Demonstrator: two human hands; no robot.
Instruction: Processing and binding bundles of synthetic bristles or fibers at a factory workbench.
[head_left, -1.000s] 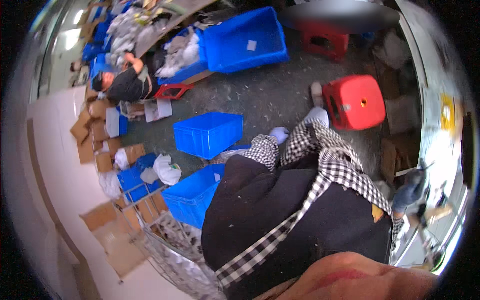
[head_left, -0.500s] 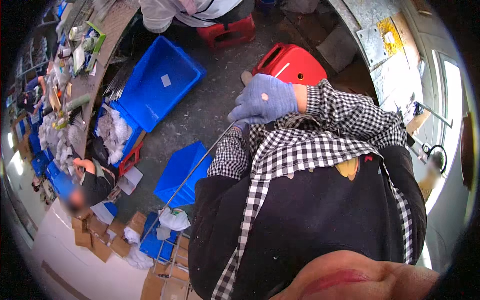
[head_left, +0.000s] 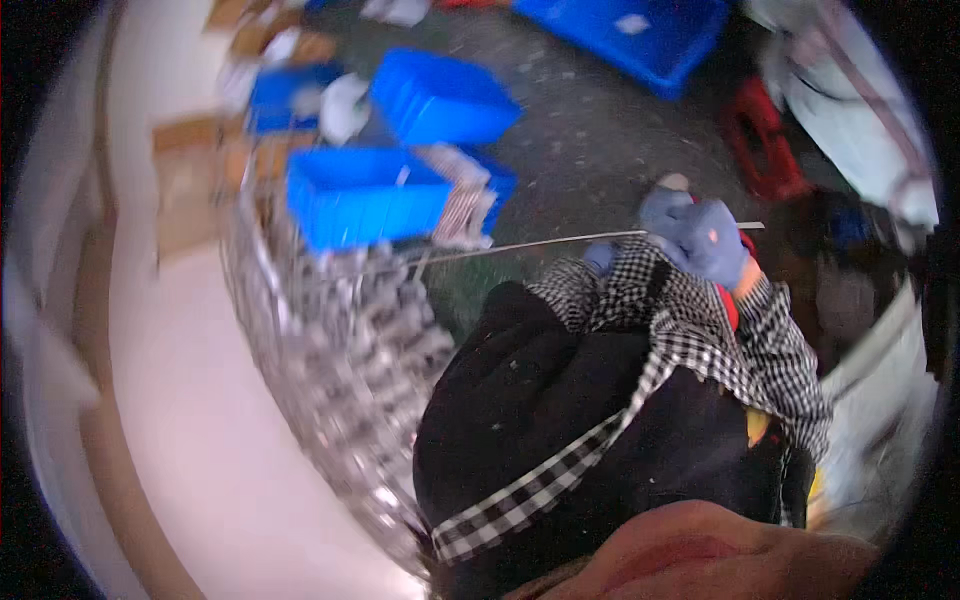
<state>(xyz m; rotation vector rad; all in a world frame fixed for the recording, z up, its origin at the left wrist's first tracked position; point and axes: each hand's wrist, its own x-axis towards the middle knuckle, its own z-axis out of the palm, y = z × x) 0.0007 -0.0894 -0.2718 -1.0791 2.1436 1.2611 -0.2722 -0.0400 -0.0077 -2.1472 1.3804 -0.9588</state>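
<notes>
My right hand (head_left: 708, 240), in a blue-grey knitted glove with a small pale spot on its back, is closed around a long thin rod (head_left: 535, 244). From that hand the rod runs to the left, past the blue crates, where its far part blurs. Below the rod my left hand (head_left: 600, 258) shows only as a bit of blue glove at the end of a checked sleeve; its fingers are hidden. A short pale strip (head_left: 750, 226) juts out to the right of my right hand, and I cannot tell whether it belongs to the rod.
A blue crate (head_left: 365, 197) stands at the left with striped material beside it, and another blue crate (head_left: 440, 98) is behind. A metal rack (head_left: 350, 370) of blurred greyish pieces lies along the white wall (head_left: 190, 400). A red stool (head_left: 765, 140) stands near another person in pale clothing (head_left: 860, 95).
My view has swung to the left, bringing the rack and the white wall in close. My right hand still holds the rod, which now lies nearly level. The picture is blurred by motion.
</notes>
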